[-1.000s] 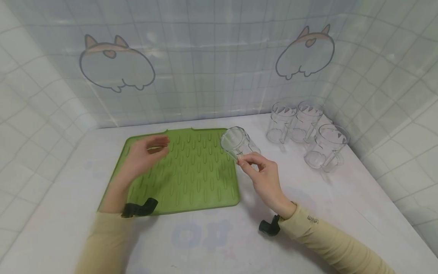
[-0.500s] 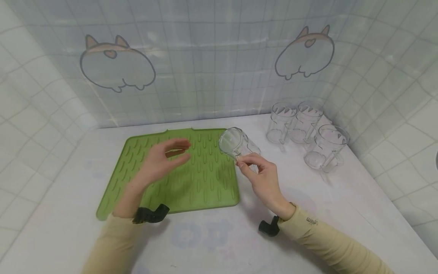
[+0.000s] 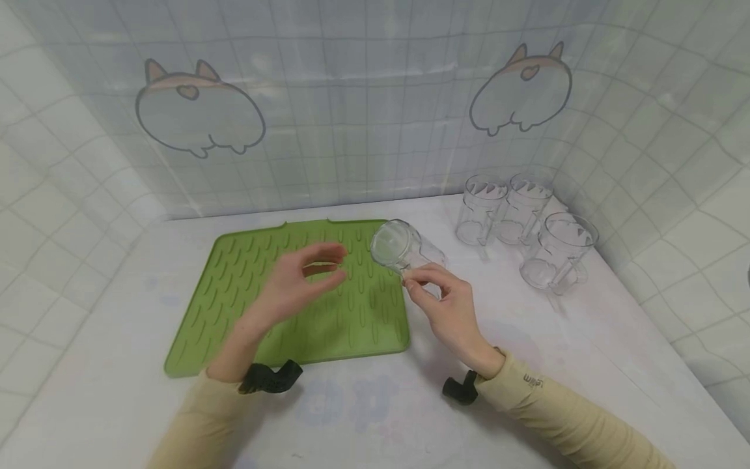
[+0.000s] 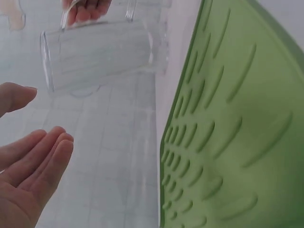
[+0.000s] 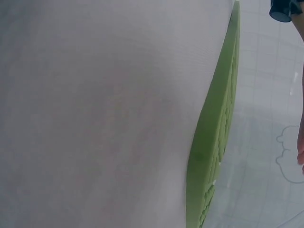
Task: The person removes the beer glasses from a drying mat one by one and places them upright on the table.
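My right hand [image 3: 448, 306] pinches the handle of a clear glass mug [image 3: 394, 242]. The mug is held tilted above the right edge of a green ridged drying mat [image 3: 275, 326], one round end towards my left hand. Over the middle of the mat, my left hand [image 3: 293, 280] has its thumb and fingers apart and holds nothing. The left wrist view shows a gap between the left fingers [image 4: 54, 161] and the mug [image 4: 104, 57], with the right fingers at its handle. In the right wrist view the right hand and mug are hidden; part of the left hand [image 5: 301, 147] shows at the edge.
Several more clear mugs stand upright at the back right, one of them [image 3: 556, 251] nearer the front. The white table [image 3: 375, 417] meets tiled-pattern walls [image 3: 363, 130] at the back and sides.
My left hand has moved right across the mat, towards the mug. The mug has turned slightly and shifted a little left in my right hand, which otherwise stays nearly still.
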The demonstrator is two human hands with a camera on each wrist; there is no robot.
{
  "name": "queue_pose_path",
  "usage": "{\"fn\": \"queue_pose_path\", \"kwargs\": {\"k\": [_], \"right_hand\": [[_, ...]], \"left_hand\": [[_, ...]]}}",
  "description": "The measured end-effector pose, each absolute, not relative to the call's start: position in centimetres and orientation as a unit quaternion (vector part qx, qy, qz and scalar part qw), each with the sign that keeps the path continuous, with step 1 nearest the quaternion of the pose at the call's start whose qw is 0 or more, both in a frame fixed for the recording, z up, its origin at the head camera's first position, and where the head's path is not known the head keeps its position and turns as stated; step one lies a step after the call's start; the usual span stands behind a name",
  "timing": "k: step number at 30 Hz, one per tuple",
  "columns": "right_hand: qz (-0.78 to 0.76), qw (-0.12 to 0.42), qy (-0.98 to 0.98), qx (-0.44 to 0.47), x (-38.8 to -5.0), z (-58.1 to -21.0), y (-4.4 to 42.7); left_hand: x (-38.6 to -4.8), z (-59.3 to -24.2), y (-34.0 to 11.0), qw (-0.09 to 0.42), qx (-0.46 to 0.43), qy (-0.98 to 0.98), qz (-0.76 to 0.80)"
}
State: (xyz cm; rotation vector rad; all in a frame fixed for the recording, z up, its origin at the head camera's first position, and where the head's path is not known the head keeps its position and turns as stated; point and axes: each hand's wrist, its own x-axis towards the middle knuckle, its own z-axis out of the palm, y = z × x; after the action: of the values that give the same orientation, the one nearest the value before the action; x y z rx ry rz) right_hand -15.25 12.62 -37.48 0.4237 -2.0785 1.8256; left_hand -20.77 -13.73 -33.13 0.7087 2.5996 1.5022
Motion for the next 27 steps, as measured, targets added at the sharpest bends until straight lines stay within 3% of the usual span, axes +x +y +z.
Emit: {"fn": "queue_pose_path", "kwargs": {"k": [27], "right_hand": [[0.622,0.185,-0.730,0.214,-14.3,-37.9,11.9]], "left_hand": [[-19.1,-33.5,-10.7,0.036,0.217,0.824,0.523]]}}
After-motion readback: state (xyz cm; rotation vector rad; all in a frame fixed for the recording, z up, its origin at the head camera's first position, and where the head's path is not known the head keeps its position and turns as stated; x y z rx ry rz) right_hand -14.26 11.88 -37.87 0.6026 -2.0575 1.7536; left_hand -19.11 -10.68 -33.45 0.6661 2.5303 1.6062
